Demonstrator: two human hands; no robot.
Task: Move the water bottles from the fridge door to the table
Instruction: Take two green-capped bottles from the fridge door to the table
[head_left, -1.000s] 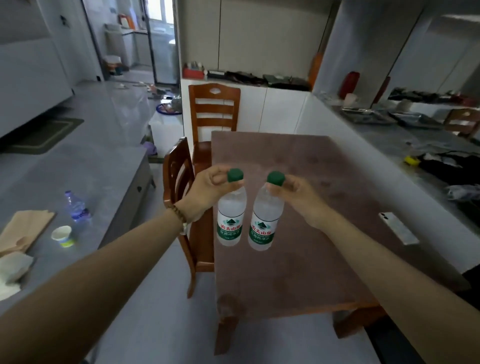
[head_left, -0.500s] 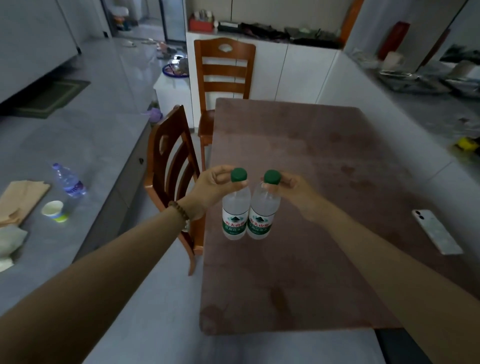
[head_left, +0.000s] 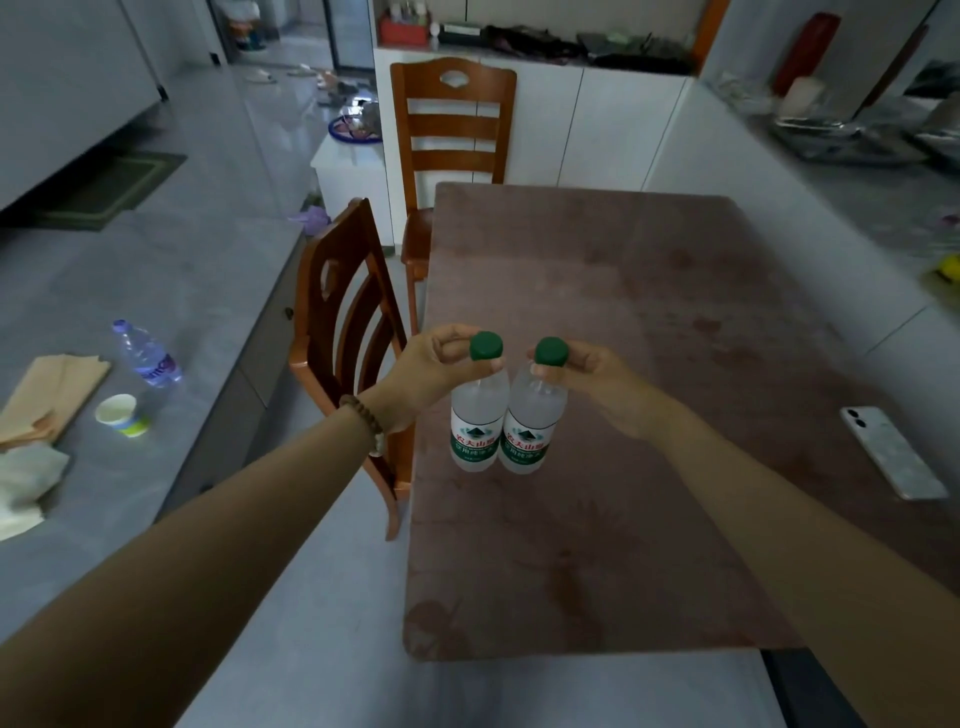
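Note:
Two clear water bottles with green caps and green-and-white labels stand upright side by side near the left edge of the brown table (head_left: 649, 291). My left hand (head_left: 431, 371) pinches the neck of the left bottle (head_left: 477, 426) just under its cap. My right hand (head_left: 597, 382) pinches the neck of the right bottle (head_left: 531, 428) the same way. The bottles' bases look level with the tabletop; I cannot tell whether they touch it. The fridge is out of view.
A phone (head_left: 891, 449) lies on the table's right side. Two wooden chairs stand at the table: one (head_left: 348, 332) at its left edge, one (head_left: 452, 124) at the far end. On the grey counter to the left are another bottle (head_left: 148, 356), a paper cup (head_left: 122, 414) and folded paper.
Both hands have lowered the two bottles toward the tabletop and brought them closer together. The view has moved nearer to the table and tilted downward.

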